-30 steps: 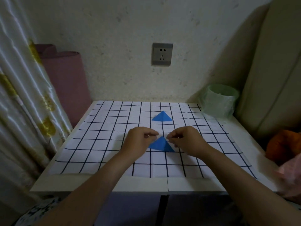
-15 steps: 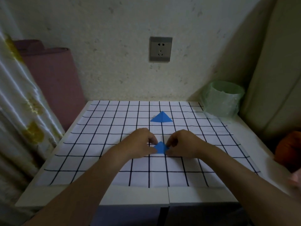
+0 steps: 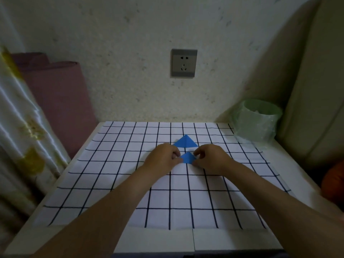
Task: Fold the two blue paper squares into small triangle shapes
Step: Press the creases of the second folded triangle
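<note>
Two blue paper triangles lie on a white sheet with a black grid (image 3: 111,164). The far triangle (image 3: 185,142) rests flat by itself, just behind my hands. The near, smaller triangle (image 3: 187,157) sits between my hands. My left hand (image 3: 163,158) pinches its left corner with curled fingers. My right hand (image 3: 210,158) pinches its right corner the same way. Both forearms reach in from the near edge of the table.
A green bin with a plastic liner (image 3: 257,120) stands at the table's back right corner. A wall socket (image 3: 184,63) is straight ahead. A rolled pink mat (image 3: 61,101) and a curtain (image 3: 20,136) are at the left, a beige cushion (image 3: 316,90) at the right.
The near triangle went from a wider shape to a smaller one between my fingers. Both hands have shifted away from me, closer to the far triangle.
</note>
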Demonstrator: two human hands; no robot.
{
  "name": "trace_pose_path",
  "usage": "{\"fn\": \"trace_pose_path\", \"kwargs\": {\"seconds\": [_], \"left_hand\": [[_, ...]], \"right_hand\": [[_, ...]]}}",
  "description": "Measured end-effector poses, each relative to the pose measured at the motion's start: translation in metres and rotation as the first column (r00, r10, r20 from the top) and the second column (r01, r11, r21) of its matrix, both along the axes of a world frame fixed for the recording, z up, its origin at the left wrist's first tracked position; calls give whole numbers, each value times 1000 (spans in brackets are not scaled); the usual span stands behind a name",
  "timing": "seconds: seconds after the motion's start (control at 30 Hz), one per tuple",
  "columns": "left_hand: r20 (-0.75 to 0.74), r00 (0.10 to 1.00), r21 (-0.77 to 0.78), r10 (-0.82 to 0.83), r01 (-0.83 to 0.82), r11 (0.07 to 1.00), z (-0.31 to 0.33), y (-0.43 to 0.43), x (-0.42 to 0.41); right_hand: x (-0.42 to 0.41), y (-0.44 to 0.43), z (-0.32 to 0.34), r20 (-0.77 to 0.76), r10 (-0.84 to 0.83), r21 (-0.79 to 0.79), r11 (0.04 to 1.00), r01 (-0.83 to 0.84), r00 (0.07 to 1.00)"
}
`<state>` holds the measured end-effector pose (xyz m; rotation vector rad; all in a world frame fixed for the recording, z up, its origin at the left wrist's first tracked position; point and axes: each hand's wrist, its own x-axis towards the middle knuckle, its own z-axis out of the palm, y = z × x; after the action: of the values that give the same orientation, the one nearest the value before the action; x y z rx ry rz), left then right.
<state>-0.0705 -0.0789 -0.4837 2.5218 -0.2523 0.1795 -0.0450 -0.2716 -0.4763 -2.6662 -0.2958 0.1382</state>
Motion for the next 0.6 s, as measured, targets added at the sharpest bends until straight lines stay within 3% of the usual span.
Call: {"fn": "trace_pose_path", "kwargs": {"seconds": [0.2, 0.6], "left_hand": [[49, 997, 55, -59, 57, 997, -7, 12, 10], [90, 996, -33, 6, -3, 999, -18, 14, 8]], "right_hand": [[10, 1, -9, 75, -19, 8, 1000, 19, 997], [5, 2, -17, 184, -50, 65, 997, 39, 982]]}}
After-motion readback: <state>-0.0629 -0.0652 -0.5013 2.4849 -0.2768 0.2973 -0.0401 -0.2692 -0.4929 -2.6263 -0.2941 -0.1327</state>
